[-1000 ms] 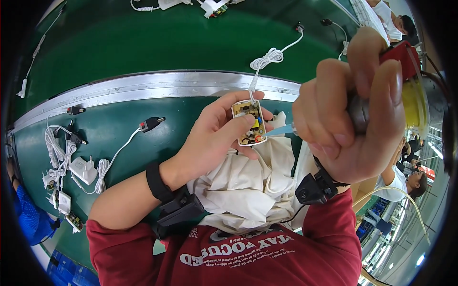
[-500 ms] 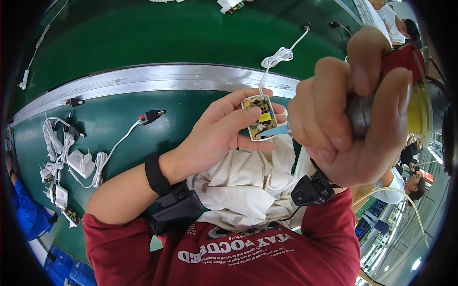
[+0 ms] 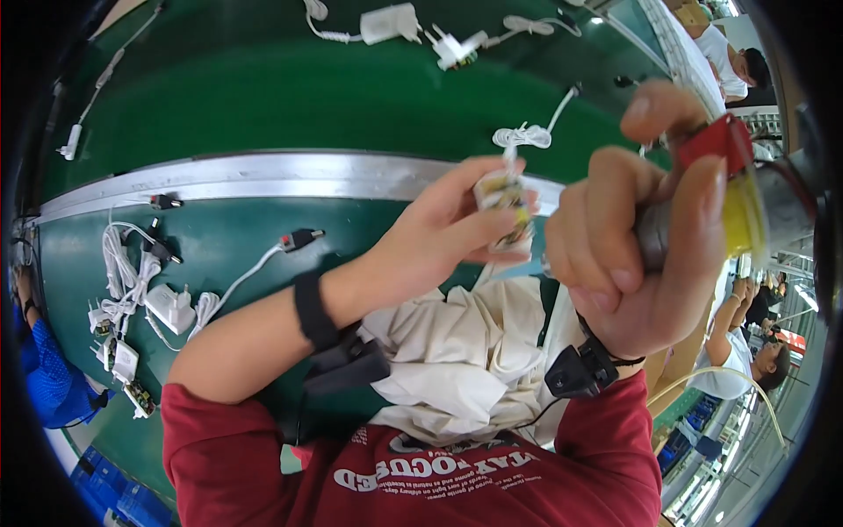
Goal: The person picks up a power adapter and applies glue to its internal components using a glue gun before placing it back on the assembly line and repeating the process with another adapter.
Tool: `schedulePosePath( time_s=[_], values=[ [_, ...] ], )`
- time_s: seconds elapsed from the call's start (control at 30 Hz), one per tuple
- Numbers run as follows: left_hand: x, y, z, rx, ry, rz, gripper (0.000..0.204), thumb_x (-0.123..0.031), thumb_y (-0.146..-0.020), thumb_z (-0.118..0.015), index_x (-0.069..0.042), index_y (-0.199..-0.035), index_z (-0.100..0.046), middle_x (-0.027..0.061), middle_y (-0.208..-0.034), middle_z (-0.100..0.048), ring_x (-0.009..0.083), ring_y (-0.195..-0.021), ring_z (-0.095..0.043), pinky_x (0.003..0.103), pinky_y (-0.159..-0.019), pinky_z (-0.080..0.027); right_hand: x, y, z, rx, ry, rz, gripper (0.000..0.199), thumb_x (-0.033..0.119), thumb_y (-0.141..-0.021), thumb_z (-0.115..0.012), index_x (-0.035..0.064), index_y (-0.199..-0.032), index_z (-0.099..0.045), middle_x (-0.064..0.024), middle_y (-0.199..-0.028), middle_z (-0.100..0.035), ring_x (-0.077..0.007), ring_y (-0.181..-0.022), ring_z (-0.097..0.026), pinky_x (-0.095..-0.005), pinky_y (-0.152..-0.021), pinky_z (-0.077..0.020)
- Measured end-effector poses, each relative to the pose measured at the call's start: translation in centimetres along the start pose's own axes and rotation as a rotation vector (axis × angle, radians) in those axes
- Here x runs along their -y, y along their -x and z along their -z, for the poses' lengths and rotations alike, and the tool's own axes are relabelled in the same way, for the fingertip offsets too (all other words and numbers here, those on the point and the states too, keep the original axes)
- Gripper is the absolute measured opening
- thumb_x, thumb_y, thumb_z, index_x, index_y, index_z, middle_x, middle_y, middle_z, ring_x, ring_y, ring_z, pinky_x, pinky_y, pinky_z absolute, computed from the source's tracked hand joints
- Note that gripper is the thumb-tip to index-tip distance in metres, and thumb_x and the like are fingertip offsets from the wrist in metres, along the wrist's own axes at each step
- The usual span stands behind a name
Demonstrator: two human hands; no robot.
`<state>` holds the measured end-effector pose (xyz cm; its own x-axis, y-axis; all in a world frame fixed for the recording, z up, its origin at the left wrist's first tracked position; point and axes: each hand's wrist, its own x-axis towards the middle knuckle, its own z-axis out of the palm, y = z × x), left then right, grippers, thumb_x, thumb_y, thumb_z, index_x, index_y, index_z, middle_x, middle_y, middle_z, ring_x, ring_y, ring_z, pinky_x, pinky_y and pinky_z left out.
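My left hand (image 3: 443, 224) grips an open white power adapter (image 3: 502, 195), fingers round the case and thumb across its exposed circuit board. A knotted white cord (image 3: 523, 136) runs from the adapter's far end. Close to its right, my right hand (image 3: 606, 233) is wrapped round a handheld tool with a grey barrel, yellow band (image 3: 746, 215) and red lever (image 3: 718, 145). The tool's pale blue tip (image 3: 520, 270) sits just below the adapter. Motion smears the adapter and the tip, so whether they touch is unclear.
White cloth (image 3: 457, 351) lies bunched before my chest. Several white adapters with coiled cords (image 3: 171, 307) are at the left of the green bench. Beyond a metal rail (image 3: 263, 180), more adapters (image 3: 391, 25) lie on a green surface. A person's blue sleeve (image 3: 53, 369) shows far left; other people are at right.
The adapter has tilted in my left hand, its board less squarely in view. The pale blue tip, earlier over the board's lower end, is below it now. Adapters have come into view at the top.
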<state>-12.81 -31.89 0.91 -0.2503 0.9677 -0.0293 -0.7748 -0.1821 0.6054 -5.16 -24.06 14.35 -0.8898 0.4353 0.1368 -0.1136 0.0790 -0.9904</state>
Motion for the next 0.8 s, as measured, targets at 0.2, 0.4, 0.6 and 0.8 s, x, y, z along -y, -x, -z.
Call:
schedulePosePath(
  time_s=[0.2, 0.4, 0.6, 0.8],
  values=[
    [-1.4, -12.8, -1.4, 0.108, -0.948, -0.738, 0.029, -0.014, -0.083, -0.061, -0.001, -0.107, -0.05, 0.0158, -0.099, -0.057, 0.0299, -0.089, -0.06, 0.037, -0.076, -0.052, -1.1, 0.0, 1.9, 0.025, -0.172, 0.079, 0.033, 0.036, -0.1, -0.037, 0.0041, -0.108, -0.039, 0.0043, -0.048, -0.031, -0.0046, -0.034, -0.027, -0.0218, -0.033, -0.0224],
    [-1.9, -14.1, -0.5, -0.115, -1.664, -0.872, 0.027, -0.015, -0.076, -0.061, 0.002, -0.095, -0.052, 0.0202, -0.092, -0.056, 0.0346, -0.084, -0.059, 0.04, -0.071, -0.05, -1.2, -0.6, 1.9, -0.01, -0.119, 0.075, 0.032, 0.034, -0.097, -0.044, 0.0042, -0.105, -0.038, 0.0039, -0.047, -0.03, -0.0049, -0.034, -0.025, -0.0221, -0.033, -0.0213],
    [-4.3, -13.9, 3.5, -0.443, -2.053, -0.67, 0.019, -0.011, -0.077, -0.059, 0.0, -0.092, -0.054, 0.0168, -0.094, -0.058, 0.0319, -0.089, -0.061, 0.039, -0.072, -0.051, -1.1, -0.3, 1.5, -0.049, -0.133, 0.048, 0.031, 0.032, -0.097, -0.046, 0.0035, -0.105, -0.039, 0.0035, -0.046, -0.03, -0.0049, -0.034, -0.024, -0.0226, -0.034, -0.0207],
    [-8.1, -8.6, 5.7, -0.483, -1.947, -0.337, 0.013, -0.01, -0.078, -0.058, 0.0, -0.086, -0.056, 0.0133, -0.081, -0.064, 0.0251, -0.079, -0.064, 0.037, -0.062, -0.051, -1.2, 0.2, 2.1, -0.051, -0.224, 0.032, 0.022, 0.023, -0.095, -0.049, 0.0033, -0.102, -0.044, 0.0042, -0.051, -0.035, -0.003, -0.039, -0.028, -0.0205, -0.037, -0.0216]
  ],
)
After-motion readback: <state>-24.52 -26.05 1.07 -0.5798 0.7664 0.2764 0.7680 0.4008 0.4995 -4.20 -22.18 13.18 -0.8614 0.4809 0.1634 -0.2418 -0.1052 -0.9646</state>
